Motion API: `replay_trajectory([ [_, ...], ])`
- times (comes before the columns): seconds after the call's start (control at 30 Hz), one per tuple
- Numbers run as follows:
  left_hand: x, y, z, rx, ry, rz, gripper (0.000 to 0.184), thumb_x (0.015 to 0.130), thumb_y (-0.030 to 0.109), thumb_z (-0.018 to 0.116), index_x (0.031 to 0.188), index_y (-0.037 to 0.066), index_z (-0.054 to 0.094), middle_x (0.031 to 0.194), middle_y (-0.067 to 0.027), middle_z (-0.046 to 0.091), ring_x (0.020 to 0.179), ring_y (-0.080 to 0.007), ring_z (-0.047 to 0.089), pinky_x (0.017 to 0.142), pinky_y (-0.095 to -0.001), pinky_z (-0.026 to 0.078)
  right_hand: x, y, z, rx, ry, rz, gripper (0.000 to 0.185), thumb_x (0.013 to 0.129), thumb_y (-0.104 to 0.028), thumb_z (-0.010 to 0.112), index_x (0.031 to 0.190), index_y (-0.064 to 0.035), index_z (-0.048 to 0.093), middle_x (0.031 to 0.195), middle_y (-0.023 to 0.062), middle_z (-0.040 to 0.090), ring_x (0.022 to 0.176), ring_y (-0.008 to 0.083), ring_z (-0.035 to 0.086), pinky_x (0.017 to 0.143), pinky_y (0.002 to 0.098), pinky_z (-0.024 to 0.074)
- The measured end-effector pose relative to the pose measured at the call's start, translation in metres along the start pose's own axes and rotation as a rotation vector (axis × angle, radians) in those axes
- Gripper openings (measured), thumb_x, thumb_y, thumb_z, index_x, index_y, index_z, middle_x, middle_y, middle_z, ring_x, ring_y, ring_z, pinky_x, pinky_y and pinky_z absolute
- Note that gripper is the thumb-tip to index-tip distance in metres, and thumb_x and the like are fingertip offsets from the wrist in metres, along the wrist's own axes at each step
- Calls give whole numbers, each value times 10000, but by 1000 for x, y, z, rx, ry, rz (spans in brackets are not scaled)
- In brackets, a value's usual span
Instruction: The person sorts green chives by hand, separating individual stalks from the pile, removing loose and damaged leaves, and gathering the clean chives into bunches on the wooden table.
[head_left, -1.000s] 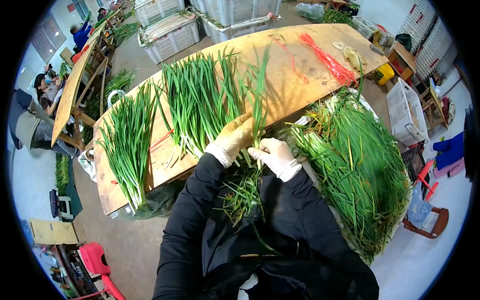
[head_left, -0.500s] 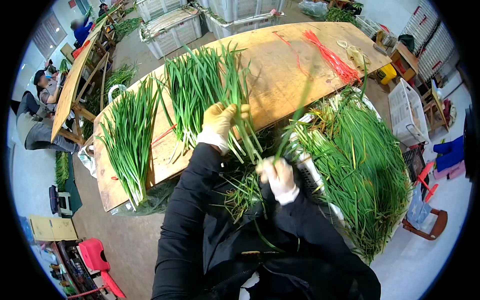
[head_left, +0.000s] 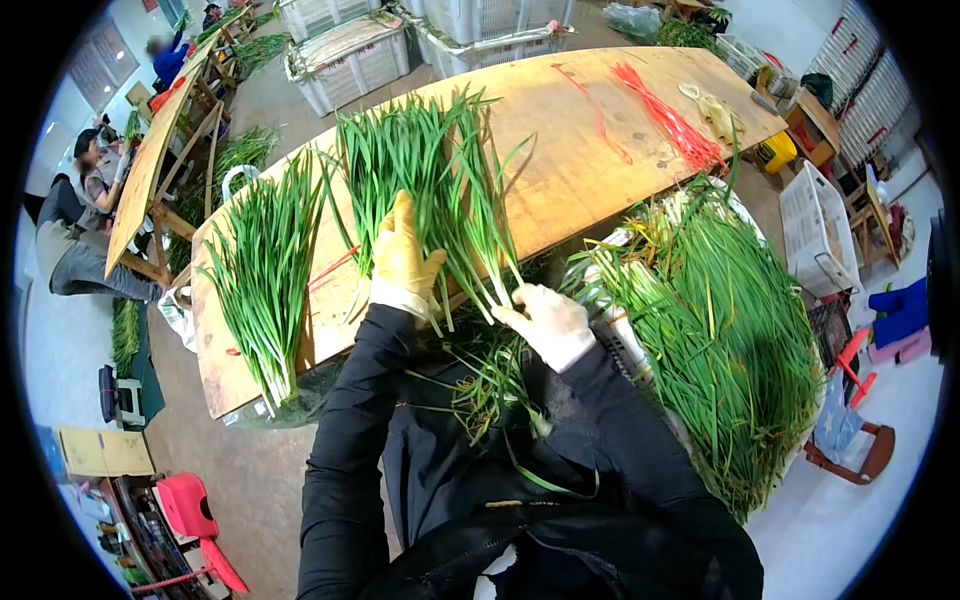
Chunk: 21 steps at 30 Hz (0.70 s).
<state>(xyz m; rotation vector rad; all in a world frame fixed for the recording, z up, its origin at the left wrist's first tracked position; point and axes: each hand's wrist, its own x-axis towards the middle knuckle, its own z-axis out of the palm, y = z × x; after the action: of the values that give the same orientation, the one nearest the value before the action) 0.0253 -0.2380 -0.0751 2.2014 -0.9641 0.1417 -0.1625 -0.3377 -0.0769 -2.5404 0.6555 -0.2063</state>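
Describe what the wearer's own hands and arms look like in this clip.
The left hand wears a yellowish glove with a whiter cuff; the right hand wears an off-white glove. Both sleeves are long and black.

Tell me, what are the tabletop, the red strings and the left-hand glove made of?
Tabletop: wood, perhaps plywood, fairly smooth; it's tan with darker spots.
Red strings: likely plastic, maybe slightly shiny; they're bright, thin strands.
Left-hand glove: maybe thin rubber, mostly matte; it's yellowish and close-fitting, though coated cloth is possible.
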Motion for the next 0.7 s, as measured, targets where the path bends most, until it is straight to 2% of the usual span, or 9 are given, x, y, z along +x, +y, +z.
replay_trajectory([
  [0.1, -6, 11, -13, 150, 115, 263, 706, 597, 69, 706, 1217, 119, 371, 1203, -196, 412, 1037, -310, 463, 828, -356, 411, 33, 13, 8, 22, -142, -14, 376, 786, -404, 507, 729, -35, 548, 719, 129, 581, 691, 291, 575, 617, 368, 445],
  [0.2, -3, 5, -15, -171, -78, 231, 424, 718, 83, 635, 1107, 67, 464, 1123, -148, 504, 969, -191, 522, 755, -285, 438, 42, 31, -4, 708, -259, 114, 187, 821, -178, 491, 827, -13, 579, 641, 52, 565, 561, 141, 527, 535, 249, 414],
  [0.27, 1, 31, -26, -895, -543, -570, 256, 806, 166, 564, 1011, 27, 499, 880, -76, 600, 712, -108, 568, 599, -211, 451, 36, 29, -14, 943, -252, 82, 161, 855, -63, 424, 871, 1, 571, 625, 17, 536, 533, 66, 466, 500, 178, 378],
  [0.3, 0, 32, -14, -1012, -467, -584, 263, 832, 236, 538, 965, 11, 507, 733, -35, 602, 544, -95, 543, 505, -177, 437, 33, 25, -15, 939, -253, 87, 161, 855, -63, 424, 871, 1, 571, 625, 17, 536, 533, 66, 466, 500, 178, 378],
  [0.37, 6, 43, -5, -1210, -511, -689, 285, 820, 248, 560, 960, 6, 503, 729, -52, 608, 530, -102, 551, 469, -178, 435, 26, 15, -13, 995, -242, 5, 277, 876, -263, 463, 882, -11, 580, 622, -6, 543, 539, 47, 472, 500, 166, 355],
  [0.4, 8, 30, 11, -1385, -657, -621, 275, 797, 215, 591, 960, 10, 507, 840, -85, 622, 666, -133, 605, 532, -221, 485, 22, 11, -14, 980, -231, -67, 275, 884, -254, 447, 894, -14, 580, 620, -2, 543, 541, 48, 478, 508, 160, 361],
  [0.5, 5, 42, 11, -1425, -631, -676, 183, 770, 121, 613, 881, 2, 529, 831, -107, 615, 751, -195, 618, 637, -313, 527, 20, 9, -9, 962, -266, -58, 248, 890, -199, 411, 872, -16, 577, 641, 28, 568, 535, 85, 516, 497, 203, 409],
  [0.6, 1, 45, 11, -1396, -561, -662, 162, 769, 85, 607, 885, 0, 533, 813, -114, 615, 702, -188, 618, 583, -307, 529, 29, 14, -10, 811, -181, 93, 356, 842, -349, 476, 838, -9, 579, 656, 37, 575, 525, 87, 520, 492, 228, 419],
  [0.7, 0, 41, 21, -1264, -553, -605, 165, 760, 55, 606, 900, 6, 534, 800, -101, 615, 644, -177, 613, 545, -293, 526, 41, 0, -11, 380, -21, -76, 319, 807, -341, 520, 785, -27, 568, 664, 106, 563, 595, 236, 548, 557, 319, 427],
])
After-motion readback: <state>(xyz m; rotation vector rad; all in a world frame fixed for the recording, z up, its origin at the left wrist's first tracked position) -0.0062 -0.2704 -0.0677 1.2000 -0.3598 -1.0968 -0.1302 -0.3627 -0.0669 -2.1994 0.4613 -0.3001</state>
